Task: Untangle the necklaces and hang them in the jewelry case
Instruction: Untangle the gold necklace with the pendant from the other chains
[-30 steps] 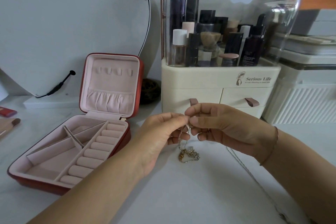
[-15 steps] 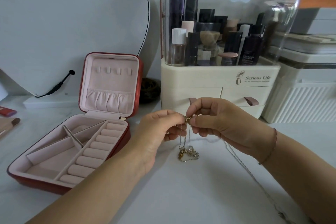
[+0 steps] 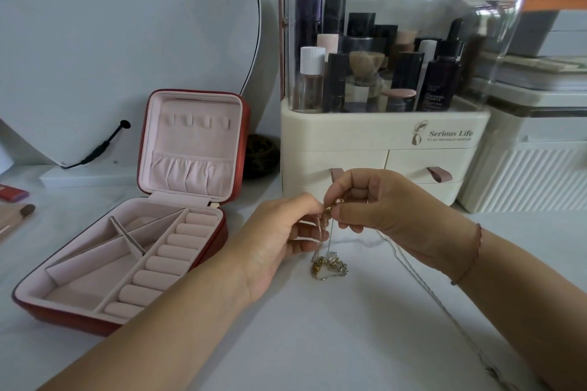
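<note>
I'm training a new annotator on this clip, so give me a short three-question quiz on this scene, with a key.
1. True or false: the red square jewelry case with pink lining lies open on the white table.
2. Of the left hand and right hand, which pinches the tangled gold and silver chain necklaces? A. left only B. right only C. both
3. Fill in: the small pink hooks in the case's lid carry ___ necklaces.
Key: 1 true; 2 C; 3 no.
</note>
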Tool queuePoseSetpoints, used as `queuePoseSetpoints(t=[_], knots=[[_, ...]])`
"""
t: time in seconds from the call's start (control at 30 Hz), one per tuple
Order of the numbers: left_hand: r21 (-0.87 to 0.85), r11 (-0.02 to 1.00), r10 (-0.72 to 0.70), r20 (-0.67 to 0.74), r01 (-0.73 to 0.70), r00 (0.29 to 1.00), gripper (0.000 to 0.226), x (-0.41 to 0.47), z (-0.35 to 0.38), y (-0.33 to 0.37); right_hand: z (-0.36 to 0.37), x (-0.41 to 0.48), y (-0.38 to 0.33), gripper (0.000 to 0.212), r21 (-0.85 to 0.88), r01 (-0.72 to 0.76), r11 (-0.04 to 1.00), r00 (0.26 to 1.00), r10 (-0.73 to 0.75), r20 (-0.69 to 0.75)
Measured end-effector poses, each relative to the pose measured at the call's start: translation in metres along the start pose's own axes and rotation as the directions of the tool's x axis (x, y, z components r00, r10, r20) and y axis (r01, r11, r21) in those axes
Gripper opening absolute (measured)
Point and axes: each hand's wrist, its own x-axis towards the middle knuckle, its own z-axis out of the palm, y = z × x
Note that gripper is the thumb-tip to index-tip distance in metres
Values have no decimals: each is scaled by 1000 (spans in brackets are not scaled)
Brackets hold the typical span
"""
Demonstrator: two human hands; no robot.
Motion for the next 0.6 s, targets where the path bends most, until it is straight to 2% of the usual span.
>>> queuePoseSetpoints(t=[0.1, 0.23, 0.6], knots=[[44, 999, -2, 17, 1, 1000, 12, 0, -1, 0, 1, 0, 0, 20, 26, -6, 1000, 1000, 6, 7], [19, 1000, 21, -29, -20, 999, 9, 2, -2, -1, 1, -2, -2, 18, 75, -18, 997, 999, 16, 36], [-28, 999, -26, 64, 28, 998, 20, 2, -2, -3, 0, -1, -1, 20, 2, -20, 1000, 1000, 20, 1]])
